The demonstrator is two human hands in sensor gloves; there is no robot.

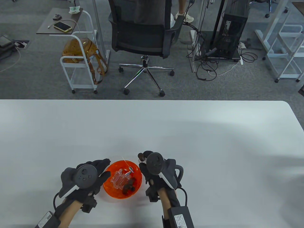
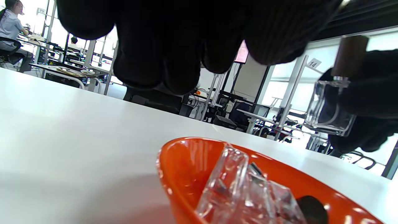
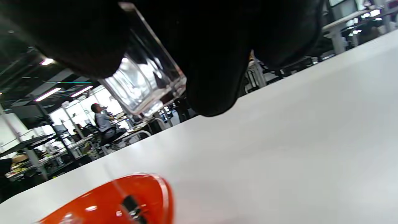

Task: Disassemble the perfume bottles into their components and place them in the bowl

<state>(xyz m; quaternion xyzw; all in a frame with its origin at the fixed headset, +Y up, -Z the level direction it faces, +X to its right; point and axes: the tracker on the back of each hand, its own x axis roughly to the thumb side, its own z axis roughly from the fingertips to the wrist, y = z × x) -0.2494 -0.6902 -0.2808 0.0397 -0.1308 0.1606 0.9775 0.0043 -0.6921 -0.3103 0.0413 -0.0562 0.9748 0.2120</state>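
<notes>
An orange bowl point(image 1: 111, 191) stands near the table's front edge, holding clear glass bottles point(image 1: 119, 178) and brown caps point(image 1: 129, 186). My right hand point(image 1: 145, 158) hovers just right of the bowl's far rim and grips a clear square perfume bottle point(image 3: 146, 81) with its brown cap point(image 1: 141, 156) still on. The left wrist view shows that bottle point(image 2: 329, 105) and cap point(image 2: 349, 56) above the bowl point(image 2: 186, 146). My left hand point(image 1: 107, 167) sits against the bowl's left side, holding nothing, its fingers point(image 2: 174, 56) hanging loosely.
The white table point(image 1: 190, 142) stretches wide beyond and to the right of the bowl. Behind its far edge are an office chair point(image 1: 142, 35), a small cart with a brown bag point(image 1: 80, 49), and cables on the floor.
</notes>
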